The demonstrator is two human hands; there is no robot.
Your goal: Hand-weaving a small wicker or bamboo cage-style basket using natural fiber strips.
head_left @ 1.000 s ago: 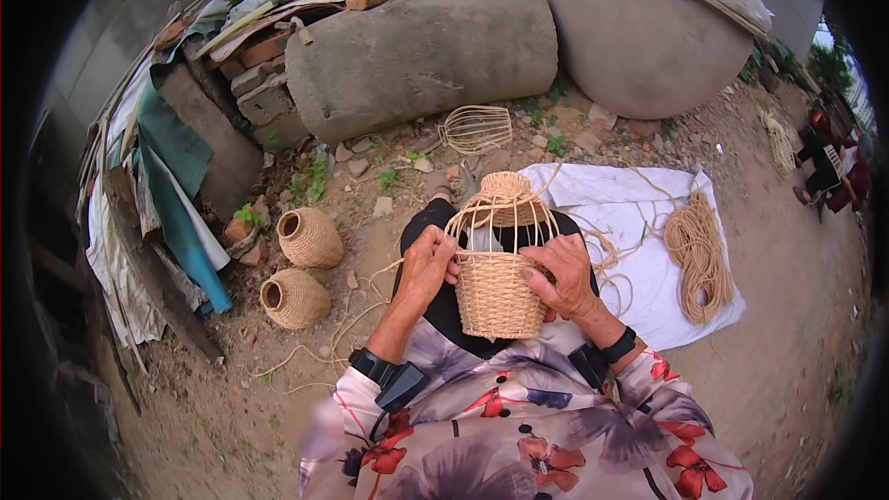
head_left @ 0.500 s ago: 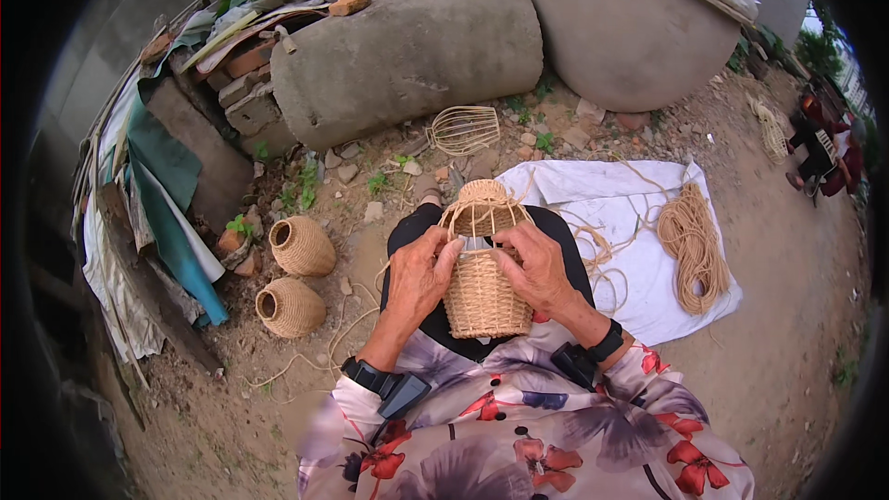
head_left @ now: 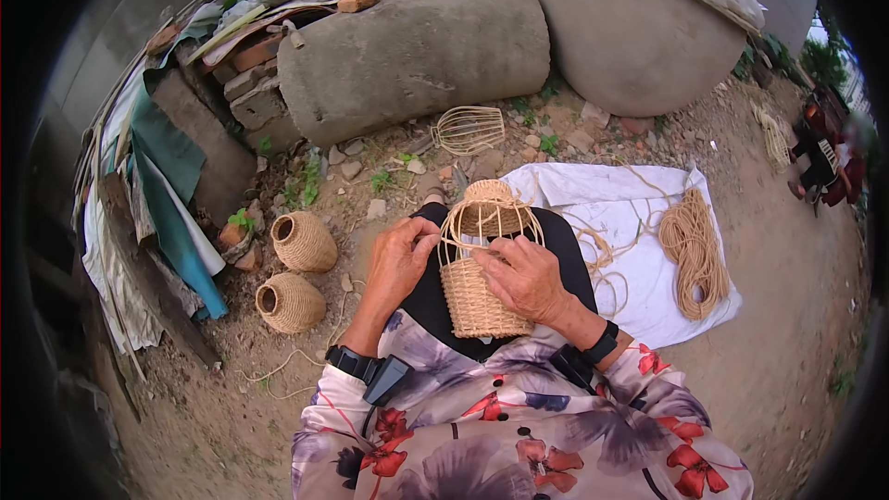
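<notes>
A partly woven straw-coloured basket (head_left: 483, 301) rests between my knees. Its lower wall is closely woven, while bare upright ribs show between that wall and the woven band at its far end. At its left, my left hand (head_left: 400, 256) is closed, pinching a thin straw cord (head_left: 456, 243) that runs across the ribs toward the other hand. My right hand (head_left: 526, 280) is bent over the right side of the basket, its fingers at the upper edge of the weave. What lies under those fingertips is partly hidden.
Two finished-looking round woven baskets (head_left: 305, 242) lie on the dirt at left. A white sheet (head_left: 639, 292) at right bears a coil of cord (head_left: 692, 255). Beyond are a wire-like woven frame (head_left: 469, 131), a concrete cylinder (head_left: 417, 56) and a pile of bricks and cloth.
My left hand has moved left and up off the basket rim, drawing the cord across the ribs. My right hand has shifted slightly left and down over the weave.
</notes>
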